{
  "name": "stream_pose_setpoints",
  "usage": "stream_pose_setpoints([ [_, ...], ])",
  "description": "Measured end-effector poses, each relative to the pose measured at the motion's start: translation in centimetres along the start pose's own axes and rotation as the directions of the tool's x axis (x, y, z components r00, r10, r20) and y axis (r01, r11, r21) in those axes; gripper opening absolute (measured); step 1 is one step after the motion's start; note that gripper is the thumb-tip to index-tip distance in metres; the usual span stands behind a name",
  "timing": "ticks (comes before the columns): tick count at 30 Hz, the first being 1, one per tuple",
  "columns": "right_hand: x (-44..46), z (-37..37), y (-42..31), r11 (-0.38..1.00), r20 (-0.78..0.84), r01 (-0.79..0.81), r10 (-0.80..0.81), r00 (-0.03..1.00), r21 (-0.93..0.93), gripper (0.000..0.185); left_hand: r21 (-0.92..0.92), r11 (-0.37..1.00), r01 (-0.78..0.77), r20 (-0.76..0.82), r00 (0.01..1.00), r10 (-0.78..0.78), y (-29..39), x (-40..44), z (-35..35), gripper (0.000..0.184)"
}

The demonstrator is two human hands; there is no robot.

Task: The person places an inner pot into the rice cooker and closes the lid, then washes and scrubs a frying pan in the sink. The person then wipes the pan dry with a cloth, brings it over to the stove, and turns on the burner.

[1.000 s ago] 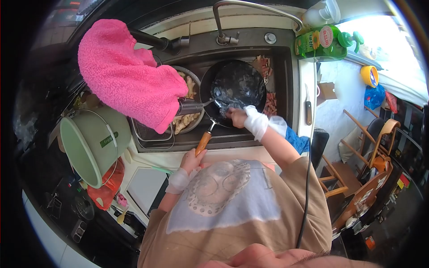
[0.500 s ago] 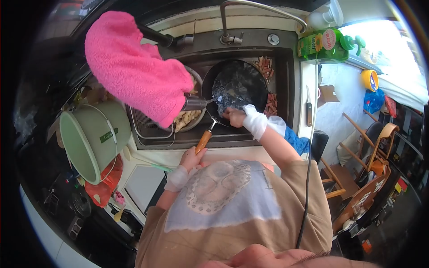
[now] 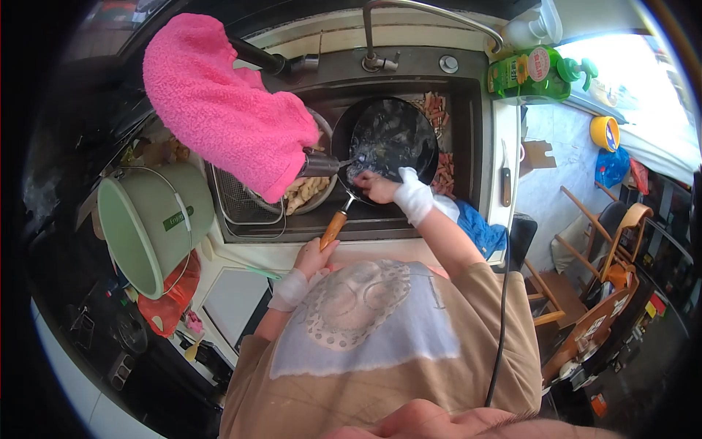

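Observation:
A black frying pan (image 3: 398, 121) with a wooden handle (image 3: 334, 230) sits in the sink, water pooled and splashing inside it. My left hand (image 3: 313, 254) is closed round the end of that handle. Over the near side of the pan, my right hand (image 3: 376, 188) has its fingers bent together and lowered to the inner surface. Whatever they hold, if anything, is hidden. Water runs into the pan from a dark spout (image 3: 322, 164) at its left. Draped over the spout's arm is a pink towel (image 3: 227, 110). Clear plastic wraps both wrists.
Left of the pan, a bowl of ginger-like pieces (image 3: 307, 194) stands beside a wire basket (image 3: 245, 197). Reddish chopped pieces (image 3: 443, 174) lie at the sink's right. A knife (image 3: 506, 183), a green soap bottle (image 3: 530, 75) and a green bucket (image 3: 142, 234) surround the sink.
My right hand has shifted a little to the left and down inside the pan. My left hand keeps its hold on the handle, and the pan has barely moved.

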State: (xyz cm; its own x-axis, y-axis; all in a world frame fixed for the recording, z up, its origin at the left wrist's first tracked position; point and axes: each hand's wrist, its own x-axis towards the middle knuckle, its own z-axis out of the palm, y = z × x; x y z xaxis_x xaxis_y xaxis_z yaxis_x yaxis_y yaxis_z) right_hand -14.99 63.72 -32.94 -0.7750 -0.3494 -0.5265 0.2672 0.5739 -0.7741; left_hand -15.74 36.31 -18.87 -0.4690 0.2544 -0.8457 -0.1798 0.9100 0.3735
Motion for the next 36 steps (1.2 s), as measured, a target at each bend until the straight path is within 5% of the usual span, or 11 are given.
stream_pose_setpoints([
  [3, -2.7, 0.3, 1.6, 0.963, 0.017, 0.176, -0.183, 0.983, 0.205, 0.052, 0.044, 0.999, -0.021, -0.031, 0.999, 0.022, -0.1, 0.4, 0.2, 0.049],
  [8, -2.7, 0.7, 10.6, 0.779, 0.353, -0.206, 0.480, 0.803, -0.591, 0.039, -0.029, 0.999, 0.020, -0.001, 1.000, -0.021, 0.2, 0.0, 0.1, 0.047],
  [9, -2.1, 0.7, 12.5, 0.762, 0.012, -0.342, 0.417, 0.909, -0.549, 0.039, -0.043, 0.998, 0.046, 0.022, 0.999, -0.045, 0.3, 0.0, 0.0, 0.046],
  [11, -0.4, 0.7, 15.5, 0.778, -0.648, -0.530, 0.216, 0.731, -0.338, 0.046, -0.053, 0.996, 0.072, 0.044, 0.997, -0.070, 0.7, -0.2, -0.2, 0.046],
  [17, 9.8, 0.4, 19.1, 0.585, -0.117, -0.062, -0.057, 0.991, -0.809, 0.034, 0.065, 0.998, 0.019, -0.003, 1.000, -0.018, 0.8, -0.6, -0.2, 0.055],
  [23, 6.2, 8.1, 18.1, 0.890, 0.029, -0.023, 0.041, 0.999, -0.455, 0.046, 0.027, 0.996, 0.088, 0.019, 0.996, -0.089, 4.6, -2.0, -1.6, 0.052],
  [25, 3.2, 1.3, 10.2, 0.737, 0.105, -0.030, 0.136, 0.985, -0.675, 0.062, -0.031, 0.985, 0.167, 0.063, 0.984, -0.165, 5.4, -2.4, -1.8, 0.053],
  [27, 2.3, -3.8, 6.8, 0.923, -0.131, -0.333, 0.312, 0.941, -0.191, 0.062, 0.007, 0.996, 0.094, 0.013, 0.995, -0.094, 2.8, -1.2, -0.8, 0.053],
  [31, 0.4, -3.8, 1.9, 0.938, 0.121, -0.245, 0.281, 0.952, -0.245, 0.053, 0.017, 0.993, 0.120, 0.066, 0.991, -0.121, 4.4, -1.9, -1.6, 0.051],
  [32, 0.3, 0.5, 2.5, 0.894, -0.191, -0.132, 0.053, 0.980, -0.429, 0.054, 0.016, 0.994, 0.110, 0.059, 0.992, -0.111, 4.8, -1.2, -1.9, 0.051],
  [36, 2.5, -4.6, 4.2, 0.896, -0.226, -0.311, 0.247, 0.942, -0.318, 0.063, -0.088, 0.986, 0.141, 0.065, 0.989, -0.136, 3.3, -1.4, -0.9, 0.052],
])
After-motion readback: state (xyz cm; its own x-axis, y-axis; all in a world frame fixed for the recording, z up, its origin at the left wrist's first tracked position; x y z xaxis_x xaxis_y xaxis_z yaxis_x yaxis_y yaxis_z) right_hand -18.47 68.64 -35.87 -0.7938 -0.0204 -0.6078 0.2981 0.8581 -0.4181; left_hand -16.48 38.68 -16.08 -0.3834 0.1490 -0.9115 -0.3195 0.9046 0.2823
